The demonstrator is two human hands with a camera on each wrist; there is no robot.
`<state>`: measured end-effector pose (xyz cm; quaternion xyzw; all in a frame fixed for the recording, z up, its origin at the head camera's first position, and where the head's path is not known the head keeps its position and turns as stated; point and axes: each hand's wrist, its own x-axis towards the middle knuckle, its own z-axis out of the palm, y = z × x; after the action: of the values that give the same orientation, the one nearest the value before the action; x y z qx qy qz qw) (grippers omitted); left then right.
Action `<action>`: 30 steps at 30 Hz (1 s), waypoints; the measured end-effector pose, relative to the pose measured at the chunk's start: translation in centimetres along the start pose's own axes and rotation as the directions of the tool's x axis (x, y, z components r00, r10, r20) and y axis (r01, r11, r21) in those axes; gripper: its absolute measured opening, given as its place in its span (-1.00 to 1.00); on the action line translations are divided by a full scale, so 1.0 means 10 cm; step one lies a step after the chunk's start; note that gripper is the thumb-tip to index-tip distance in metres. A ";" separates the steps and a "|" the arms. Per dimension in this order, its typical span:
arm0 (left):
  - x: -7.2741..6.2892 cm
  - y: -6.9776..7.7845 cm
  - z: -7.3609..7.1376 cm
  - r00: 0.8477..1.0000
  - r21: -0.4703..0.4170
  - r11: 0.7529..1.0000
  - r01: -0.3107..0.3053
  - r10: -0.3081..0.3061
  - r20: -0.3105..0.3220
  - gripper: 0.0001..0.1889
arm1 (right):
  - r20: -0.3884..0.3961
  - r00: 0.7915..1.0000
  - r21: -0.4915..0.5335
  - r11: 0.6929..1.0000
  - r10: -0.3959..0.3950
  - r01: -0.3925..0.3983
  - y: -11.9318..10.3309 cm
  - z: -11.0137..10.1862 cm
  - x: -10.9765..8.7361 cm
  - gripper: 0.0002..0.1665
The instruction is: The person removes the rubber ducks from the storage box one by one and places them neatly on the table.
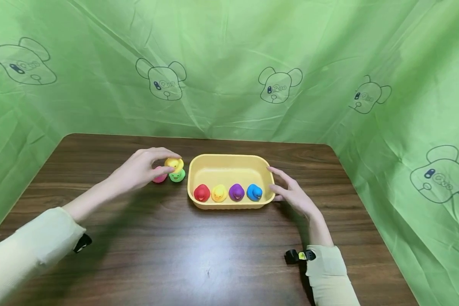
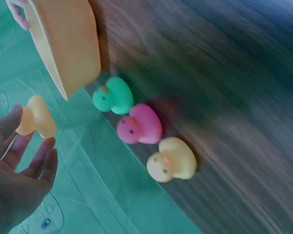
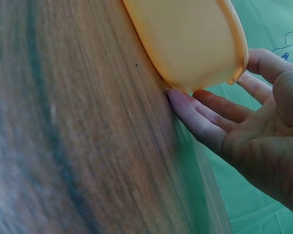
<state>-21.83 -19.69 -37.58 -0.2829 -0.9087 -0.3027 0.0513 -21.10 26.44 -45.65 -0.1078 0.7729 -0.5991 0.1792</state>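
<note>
My left hand [image 1: 143,166] pinches a yellow rubber duck [image 1: 174,164] between thumb and fingers, above the table and left of the tub. Under it stand a green duck [image 1: 177,176] and a pink duck [image 1: 159,175]. In the left wrist view, another yellow duck [image 2: 172,161] stands beside the pink one; my hand hides it in the head view. The yellow tub [image 1: 229,162] has red [image 1: 202,193], yellow [image 1: 219,194], purple [image 1: 236,192] and blue [image 1: 254,193] ducks along its near side. My right hand [image 1: 295,196] touches the tub's right end with extended, spread fingers.
A dark wooden table [image 1: 214,255] bears everything. Green cloth [image 1: 222,114] with printed bear heads hangs behind the table and at its sides. Black straps with small devices [image 1: 300,256] sit at both sleeves.
</note>
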 end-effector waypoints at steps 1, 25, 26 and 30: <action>-0.02 -0.02 -0.02 1.000 0.004 1.000 -0.002 0.002 -0.008 -0.66 | -0.001 1.000 -0.002 1.000 -0.001 0.001 0.00 0.00 0.00 -0.24; -0.55 -0.64 -0.35 0.991 0.115 0.990 0.079 -0.066 -0.114 -0.61 | 0.000 1.000 0.005 1.000 -0.004 0.004 0.00 0.02 0.00 -0.26; -0.57 -0.67 -0.36 0.990 0.109 0.990 0.092 -0.078 -0.120 -0.61 | -0.001 1.000 0.004 1.000 -0.003 0.003 0.00 0.02 0.00 -0.25; -0.64 -0.77 -0.39 0.986 0.085 0.990 0.112 -0.100 -0.136 -0.60 | -0.008 1.000 -0.003 1.000 0.003 -0.003 -0.01 0.01 -0.01 -0.26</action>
<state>-20.99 -30.14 -40.13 -0.2110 -0.9301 -0.2806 0.1077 -20.98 26.34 -45.58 -0.1046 0.7747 -0.5980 0.1767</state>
